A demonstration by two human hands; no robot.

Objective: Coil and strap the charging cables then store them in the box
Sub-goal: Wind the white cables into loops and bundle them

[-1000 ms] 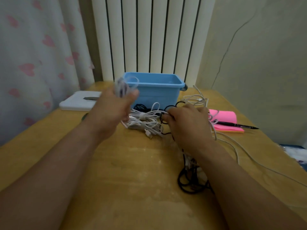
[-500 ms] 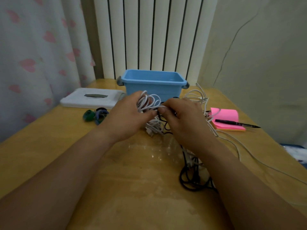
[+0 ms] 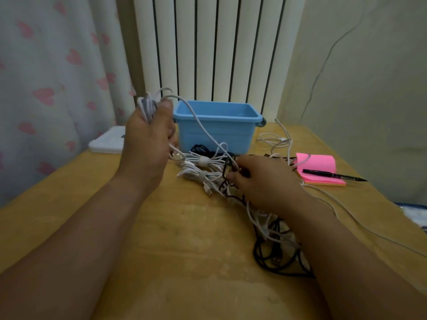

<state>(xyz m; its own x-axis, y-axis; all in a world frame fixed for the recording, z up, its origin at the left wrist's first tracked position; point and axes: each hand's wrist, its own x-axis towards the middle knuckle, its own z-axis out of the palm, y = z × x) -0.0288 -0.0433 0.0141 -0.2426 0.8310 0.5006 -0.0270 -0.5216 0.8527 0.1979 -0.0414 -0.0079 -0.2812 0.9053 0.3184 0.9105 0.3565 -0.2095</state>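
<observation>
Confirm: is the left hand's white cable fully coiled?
Partly: the left hand grips loops of the white cable; its tail runs down to the right hand.

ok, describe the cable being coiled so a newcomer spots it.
Find the blue plastic box at the back of the wooden table. Left of it, the raised left hand grips a coil of white cable. Unlike the strapped white bundles before the box, it is off the table.
</observation>
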